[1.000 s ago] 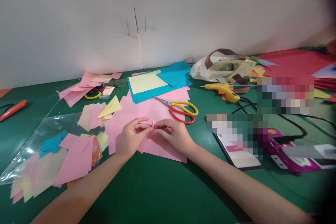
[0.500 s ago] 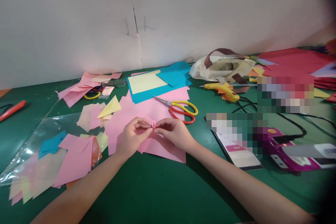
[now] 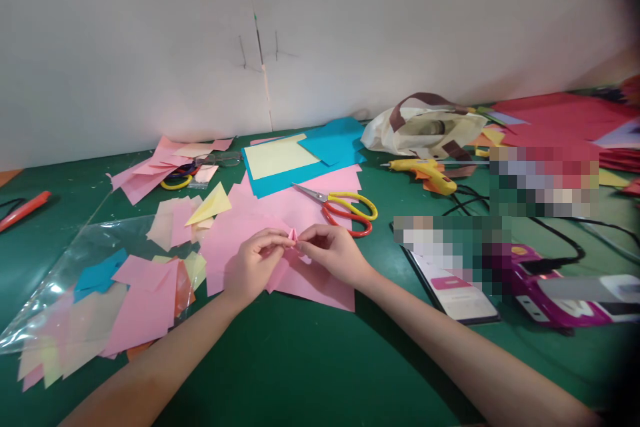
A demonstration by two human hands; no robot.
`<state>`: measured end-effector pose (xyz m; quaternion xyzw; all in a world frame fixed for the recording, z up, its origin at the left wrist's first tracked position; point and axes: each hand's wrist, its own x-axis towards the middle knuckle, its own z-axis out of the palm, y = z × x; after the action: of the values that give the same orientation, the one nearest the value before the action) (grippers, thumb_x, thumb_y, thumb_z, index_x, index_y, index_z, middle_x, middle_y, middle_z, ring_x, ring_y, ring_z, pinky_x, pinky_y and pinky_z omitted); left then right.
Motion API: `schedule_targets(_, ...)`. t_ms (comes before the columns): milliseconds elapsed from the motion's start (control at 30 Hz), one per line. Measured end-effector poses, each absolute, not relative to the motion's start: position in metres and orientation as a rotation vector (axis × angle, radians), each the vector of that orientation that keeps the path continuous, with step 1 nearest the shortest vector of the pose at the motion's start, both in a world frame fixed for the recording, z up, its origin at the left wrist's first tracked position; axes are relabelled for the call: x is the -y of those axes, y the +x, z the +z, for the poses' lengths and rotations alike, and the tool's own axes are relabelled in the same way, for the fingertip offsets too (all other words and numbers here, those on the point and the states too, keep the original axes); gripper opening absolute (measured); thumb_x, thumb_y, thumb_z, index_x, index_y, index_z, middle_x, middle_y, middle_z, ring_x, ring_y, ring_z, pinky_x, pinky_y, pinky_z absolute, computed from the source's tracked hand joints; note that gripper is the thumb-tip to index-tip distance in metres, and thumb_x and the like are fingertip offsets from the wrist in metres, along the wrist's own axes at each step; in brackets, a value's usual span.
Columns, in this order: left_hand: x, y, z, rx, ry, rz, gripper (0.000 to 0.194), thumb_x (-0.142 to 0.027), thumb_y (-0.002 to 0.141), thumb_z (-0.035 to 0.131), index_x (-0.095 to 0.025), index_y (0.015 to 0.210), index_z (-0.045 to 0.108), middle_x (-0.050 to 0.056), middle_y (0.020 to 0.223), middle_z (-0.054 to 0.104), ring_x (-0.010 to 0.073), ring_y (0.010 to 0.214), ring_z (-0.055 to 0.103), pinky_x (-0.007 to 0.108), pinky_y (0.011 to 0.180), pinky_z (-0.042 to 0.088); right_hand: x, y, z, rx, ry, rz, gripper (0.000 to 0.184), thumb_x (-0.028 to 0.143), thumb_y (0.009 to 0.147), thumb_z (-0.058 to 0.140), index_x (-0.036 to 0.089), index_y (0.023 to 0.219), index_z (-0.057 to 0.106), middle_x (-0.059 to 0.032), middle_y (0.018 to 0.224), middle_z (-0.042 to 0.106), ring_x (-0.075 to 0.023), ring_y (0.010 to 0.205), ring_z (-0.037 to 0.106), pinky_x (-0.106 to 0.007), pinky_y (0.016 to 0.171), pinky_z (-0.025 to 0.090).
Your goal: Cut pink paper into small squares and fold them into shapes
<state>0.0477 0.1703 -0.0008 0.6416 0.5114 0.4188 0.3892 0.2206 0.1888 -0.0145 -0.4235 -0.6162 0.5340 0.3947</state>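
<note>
Between my fingertips is a small folded piece of pink paper (image 3: 293,235), its pointed top showing above them. My left hand (image 3: 257,260) pinches it from the left, and my right hand (image 3: 333,250) pinches it from the right. Much of the folded piece is hidden by the fingers. Beneath both hands lie overlapping sheets of pink paper (image 3: 320,290). Just beyond my right hand, scissors (image 3: 350,205) with one yellow and one red handle rest on the pink sheets, blades slightly apart and pointing left.
Paper scraps (image 3: 145,300) and a clear plastic bag (image 3: 55,280) lie left. Blue sheets (image 3: 335,140) are behind. A yellow glue gun (image 3: 425,172), cloth bag (image 3: 420,130), phone (image 3: 465,300) and purple power strip (image 3: 545,287) with cords occupy the right of the green table (image 3: 280,373).
The fingers have shifted slightly around the folded pink paper, and its top now looks more pointed and spread. The surrounding things have stayed in place.
</note>
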Motion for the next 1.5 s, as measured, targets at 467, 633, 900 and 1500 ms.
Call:
schedule_targets(467, -0.1708, 0.0494, -0.0016, -1.283, 1.504, 1.142, 0.005, -0.022, 0.068, 0.07, -0.021, 0.072, 0.073, 0.003, 0.081, 0.07, 0.017, 0.078, 0.066, 0.028, 0.073, 0.058, -0.189, 0.2203, -0.0178, 1.556, -1.037, 1.399, 0.022, 0.036, 0.077, 0.062, 0.015, 0.079, 0.066, -0.004, 0.069, 0.067, -0.0132, 0.06, 0.059, -0.027, 0.057, 0.048)
schedule_targets(633, -0.1715, 0.0489, -0.0025, -1.318, 1.424, 1.113, 0.006, -0.025, 0.064, 0.073, -0.021, 0.068, 0.071, 0.002, 0.079, 0.07, 0.0174, 0.075, 0.066, 0.027, 0.066, 0.058, -0.1879, 0.2206, -0.0172, 1.566, -1.076, 1.401, 0.023, 0.036, 0.077, 0.061, 0.015, 0.081, 0.067, -0.0052, 0.073, 0.068, -0.0141, 0.063, 0.061, -0.026, 0.058, 0.048)
schedule_targets(900, -0.1737, 0.0489, -0.0021, -1.217, 1.363, 1.104, 0.022, -0.024, 0.065, 0.072, -0.017, 0.059, 0.052, 0.001, 0.071, 0.062, 0.015, 0.073, 0.062, 0.029, 0.071, 0.055, -0.1882, 0.2216, -0.014, 1.64, -0.978, 1.397, 0.02, 0.034, 0.081, 0.058, 0.016, 0.085, 0.065, -0.0045, 0.08, 0.066, -0.0137, 0.067, 0.058, -0.027, 0.063, 0.047)
schedule_targets(1500, -0.1725, 0.0473, -0.0059, -1.19, 1.418, 1.064, 0.02, -0.028, 0.075, 0.067, -0.02, 0.081, 0.049, -0.002, 0.079, 0.058, 0.0147, 0.082, 0.06, 0.024, 0.07, 0.047, -0.191, 0.2219, -0.0147, 1.62, -0.819, 1.378, 0.017, 0.035, 0.08, 0.063, 0.02, 0.086, 0.067, -0.0083, 0.103, 0.063, -0.02, 0.099, 0.059, -0.037, 0.089, 0.046)
